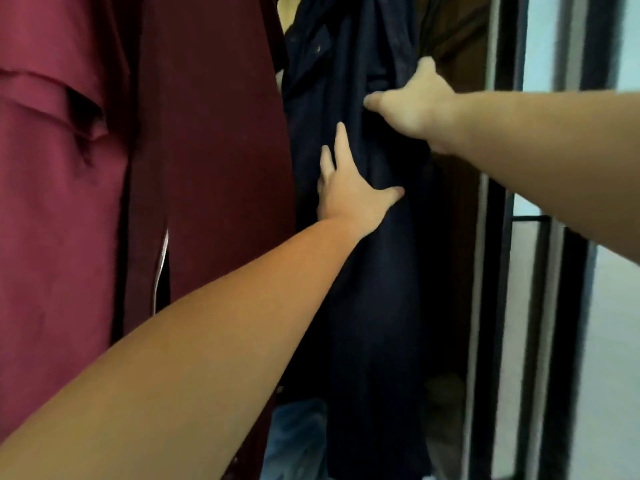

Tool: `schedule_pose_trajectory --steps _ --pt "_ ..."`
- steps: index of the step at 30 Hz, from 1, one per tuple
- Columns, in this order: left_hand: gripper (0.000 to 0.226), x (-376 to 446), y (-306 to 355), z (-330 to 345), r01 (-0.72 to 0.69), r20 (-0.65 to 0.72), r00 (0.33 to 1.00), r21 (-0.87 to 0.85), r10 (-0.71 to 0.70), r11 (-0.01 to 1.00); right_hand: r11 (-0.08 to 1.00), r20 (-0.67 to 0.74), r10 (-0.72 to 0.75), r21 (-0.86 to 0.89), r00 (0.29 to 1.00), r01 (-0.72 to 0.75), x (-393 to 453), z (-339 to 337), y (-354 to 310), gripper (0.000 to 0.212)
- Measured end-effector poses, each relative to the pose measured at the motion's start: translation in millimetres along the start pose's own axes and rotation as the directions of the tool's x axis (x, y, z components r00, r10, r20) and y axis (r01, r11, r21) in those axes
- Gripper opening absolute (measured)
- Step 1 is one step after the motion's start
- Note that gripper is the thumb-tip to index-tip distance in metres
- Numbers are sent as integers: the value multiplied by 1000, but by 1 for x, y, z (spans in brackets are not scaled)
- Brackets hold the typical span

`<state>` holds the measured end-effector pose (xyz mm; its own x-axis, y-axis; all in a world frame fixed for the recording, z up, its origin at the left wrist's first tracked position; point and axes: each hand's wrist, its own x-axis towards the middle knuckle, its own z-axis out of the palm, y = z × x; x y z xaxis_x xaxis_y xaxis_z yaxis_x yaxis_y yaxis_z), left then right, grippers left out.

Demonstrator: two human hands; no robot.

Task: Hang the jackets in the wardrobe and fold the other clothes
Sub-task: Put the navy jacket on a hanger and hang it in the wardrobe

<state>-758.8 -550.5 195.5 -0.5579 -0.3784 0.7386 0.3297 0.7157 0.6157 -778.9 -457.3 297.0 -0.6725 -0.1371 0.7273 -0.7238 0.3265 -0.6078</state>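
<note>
A dark navy jacket hangs in the wardrobe at the centre of the head view. My left hand lies flat against its front, fingers spread and pointing up, thumb out to the right. Higher up, my right hand reaches in from the right and presses on the jacket's right side, with its fingers curled behind the cloth. A maroon garment with a short sleeve hangs just left of the navy jacket and fills the left half of the view. The hangers and rail are out of sight.
A brown garment hangs behind the navy jacket on the right. The wardrobe's dark frame and door edge run vertically at the right. Bluish cloth lies on the wardrobe floor.
</note>
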Motion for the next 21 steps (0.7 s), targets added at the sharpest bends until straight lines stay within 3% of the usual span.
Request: schedule_pose_trajectory --steps 7,12,17,21 --pt "116 -129 -51 6 101 153 982 85 -113 991 980 191 200 -17 961 -200 -133 34 87 88" --pt "109 -203 -72 -11 105 283 946 197 -159 975 949 327 311 -61 892 -309 -224 28 113 69" --pt "96 -249 -62 -46 90 368 911 270 -189 959 955 435 249 -259 865 -144 -278 -10 106 76" --pt "84 -281 -44 -75 59 385 898 376 -214 925 875 453 208 -482 867 42 -317 -53 97 78"
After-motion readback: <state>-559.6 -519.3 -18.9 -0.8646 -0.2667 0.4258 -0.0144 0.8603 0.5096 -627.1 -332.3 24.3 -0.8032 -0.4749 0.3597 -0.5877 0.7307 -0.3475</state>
